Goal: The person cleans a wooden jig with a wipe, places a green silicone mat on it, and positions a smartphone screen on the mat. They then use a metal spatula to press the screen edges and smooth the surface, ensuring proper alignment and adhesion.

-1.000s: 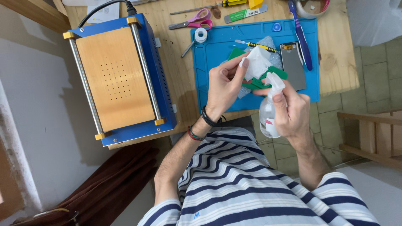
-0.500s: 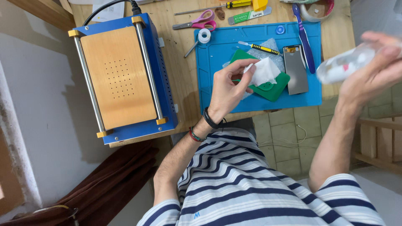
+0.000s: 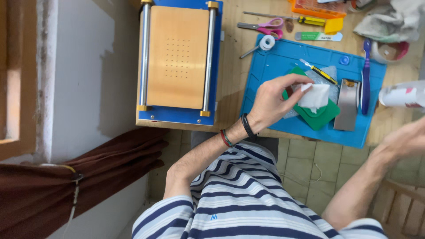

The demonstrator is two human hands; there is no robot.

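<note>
Seen from above, a person in a striped shirt sat at a wooden counter [image 3: 234,66]. Just right of the frame's centre, the left hand [image 3: 272,101] hovered over a blue work mat [image 3: 283,62], its fingers [image 3: 295,80] pressed together in a pinch on the corner of a small white wipe [image 3: 315,96]. The wipe was a folded square of thin, soft material, slightly crumpled along its lower edge, and it rested on a green rounded pad [image 3: 319,118] lying on the mat. It looked very light and limp, likely to flop or unfold if lifted by one corner; a pinch at an edge or across the fold would probably hold it best, and it seemed in no way fragile.

At the right edge of the frame the right hand [image 3: 405,141] appeared blurred, and I could not tell whether its fingers were spread or closed; nothing was seen in it. Just above it, a white spray bottle [image 3: 400,96] lay at the mat's right border.

Also on the mat were a flat metal plate [image 3: 347,106], a yellow-and-black craft knife [image 3: 319,72] and a blue-handled brush [image 3: 365,75]. A blue machine with a tan plate [image 3: 177,57] filled the upper left, with pink-handled scissors [image 3: 265,25] at the top centre.
</note>
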